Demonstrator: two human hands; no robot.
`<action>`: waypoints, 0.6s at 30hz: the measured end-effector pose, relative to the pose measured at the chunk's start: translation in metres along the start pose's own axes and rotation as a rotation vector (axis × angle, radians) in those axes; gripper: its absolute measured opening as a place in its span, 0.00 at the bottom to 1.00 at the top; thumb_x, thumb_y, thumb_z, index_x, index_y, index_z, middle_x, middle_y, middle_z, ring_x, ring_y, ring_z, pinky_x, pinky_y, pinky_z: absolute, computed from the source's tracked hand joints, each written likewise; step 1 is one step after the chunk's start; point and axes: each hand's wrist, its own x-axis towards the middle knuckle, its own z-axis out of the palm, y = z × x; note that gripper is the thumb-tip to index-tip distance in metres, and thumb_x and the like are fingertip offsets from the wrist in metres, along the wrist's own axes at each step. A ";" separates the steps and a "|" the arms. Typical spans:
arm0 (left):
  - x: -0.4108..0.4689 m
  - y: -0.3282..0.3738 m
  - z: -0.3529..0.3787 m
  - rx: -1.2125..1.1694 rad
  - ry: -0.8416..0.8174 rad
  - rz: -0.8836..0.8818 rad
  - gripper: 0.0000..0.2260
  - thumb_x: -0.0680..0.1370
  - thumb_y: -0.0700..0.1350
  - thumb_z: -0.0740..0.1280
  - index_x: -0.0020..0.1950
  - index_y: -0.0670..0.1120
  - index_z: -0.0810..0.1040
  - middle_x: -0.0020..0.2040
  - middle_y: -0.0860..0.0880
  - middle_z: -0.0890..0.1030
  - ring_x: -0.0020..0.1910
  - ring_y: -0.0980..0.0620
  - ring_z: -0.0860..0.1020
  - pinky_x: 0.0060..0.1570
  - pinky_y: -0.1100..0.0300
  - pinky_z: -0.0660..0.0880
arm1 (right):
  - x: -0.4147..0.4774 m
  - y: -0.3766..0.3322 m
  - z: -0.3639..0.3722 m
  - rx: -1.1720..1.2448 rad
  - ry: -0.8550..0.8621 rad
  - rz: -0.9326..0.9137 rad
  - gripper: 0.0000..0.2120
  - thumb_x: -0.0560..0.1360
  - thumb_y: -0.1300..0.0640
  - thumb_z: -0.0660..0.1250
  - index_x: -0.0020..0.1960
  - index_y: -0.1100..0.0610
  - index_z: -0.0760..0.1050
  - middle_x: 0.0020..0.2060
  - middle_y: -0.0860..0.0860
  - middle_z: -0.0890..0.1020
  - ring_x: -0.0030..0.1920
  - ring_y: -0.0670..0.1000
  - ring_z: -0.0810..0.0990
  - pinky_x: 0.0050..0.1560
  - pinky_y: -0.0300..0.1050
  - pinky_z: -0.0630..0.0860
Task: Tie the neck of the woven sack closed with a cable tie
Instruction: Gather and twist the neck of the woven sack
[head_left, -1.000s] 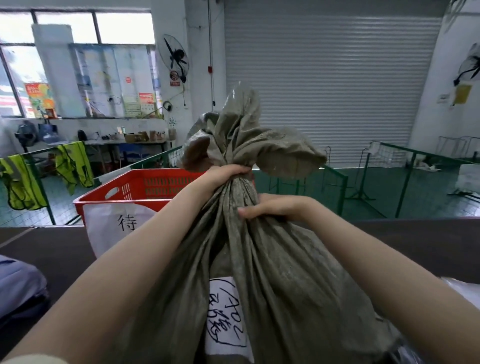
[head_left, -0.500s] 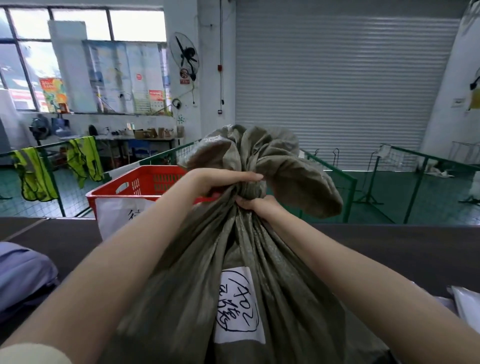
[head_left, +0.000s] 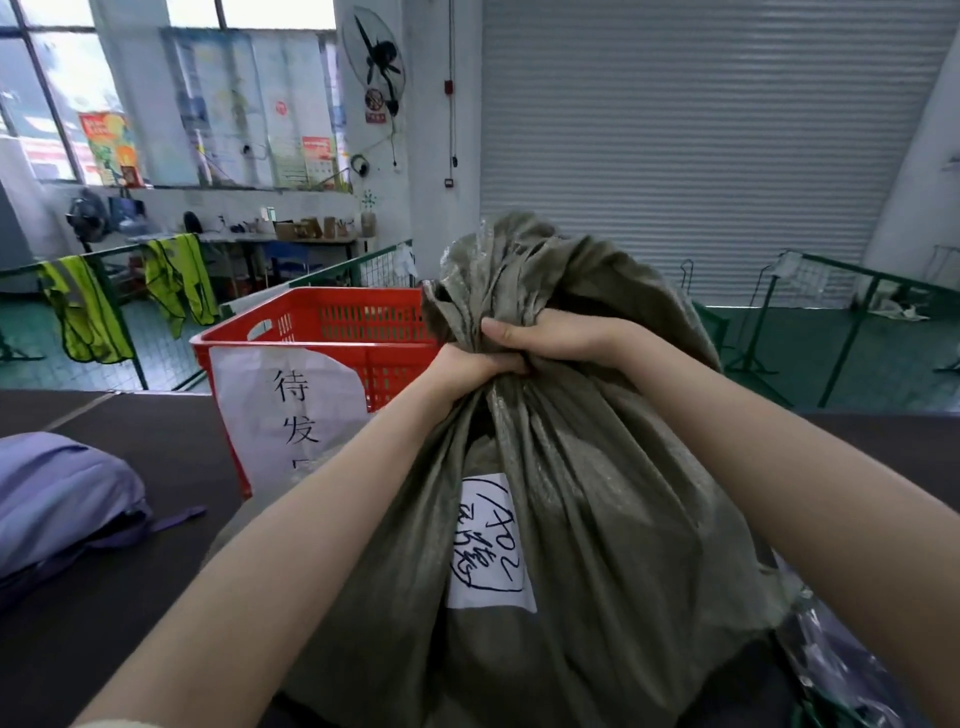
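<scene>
A grey-green woven sack (head_left: 597, 509) stands full in front of me on the dark table, with a white handwritten label (head_left: 488, 551) on its near side. Its mouth is gathered into a bunched neck (head_left: 498, 384), and the loose top fabric flops over to the right behind my hands. My left hand (head_left: 467, 366) is clenched around the neck from the left. My right hand (head_left: 540, 338) grips the bunched fabric just above it, fingers wrapped over the top. The two hands touch. No cable tie is visible.
A red plastic crate (head_left: 322, 332) with a white paper sign stands behind the sack to the left. A lilac fabric bundle (head_left: 62, 499) lies on the dark table (head_left: 156, 597) at the left. Clear plastic wrapping (head_left: 841, 675) lies at the lower right. Green railings stand beyond.
My right hand has moved from below the neck up over the bunched fabric. The left hand has closed tighter on the neck. The loose top has dropped to the right.
</scene>
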 end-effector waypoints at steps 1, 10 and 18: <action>-0.001 0.000 0.001 -0.016 0.006 -0.005 0.20 0.69 0.30 0.70 0.61 0.37 0.76 0.55 0.45 0.79 0.52 0.50 0.77 0.50 0.66 0.77 | -0.003 0.002 -0.001 -0.033 -0.040 0.016 0.10 0.79 0.50 0.56 0.54 0.51 0.75 0.46 0.37 0.80 0.44 0.26 0.74 0.51 0.26 0.69; -0.005 0.010 -0.020 -0.001 0.074 -0.294 0.10 0.62 0.37 0.71 0.41 0.37 0.76 0.37 0.43 0.81 0.35 0.46 0.80 0.39 0.59 0.77 | -0.061 0.070 -0.054 -0.285 -0.165 0.372 0.38 0.69 0.42 0.66 0.75 0.50 0.57 0.73 0.49 0.63 0.73 0.52 0.62 0.72 0.46 0.59; 0.005 0.038 -0.013 0.186 0.124 -0.319 0.03 0.59 0.35 0.66 0.28 0.39 0.72 0.27 0.44 0.73 0.21 0.47 0.70 0.24 0.66 0.67 | -0.059 0.115 -0.033 -0.012 -0.166 0.537 0.30 0.70 0.44 0.68 0.66 0.59 0.71 0.60 0.53 0.78 0.60 0.54 0.77 0.66 0.50 0.71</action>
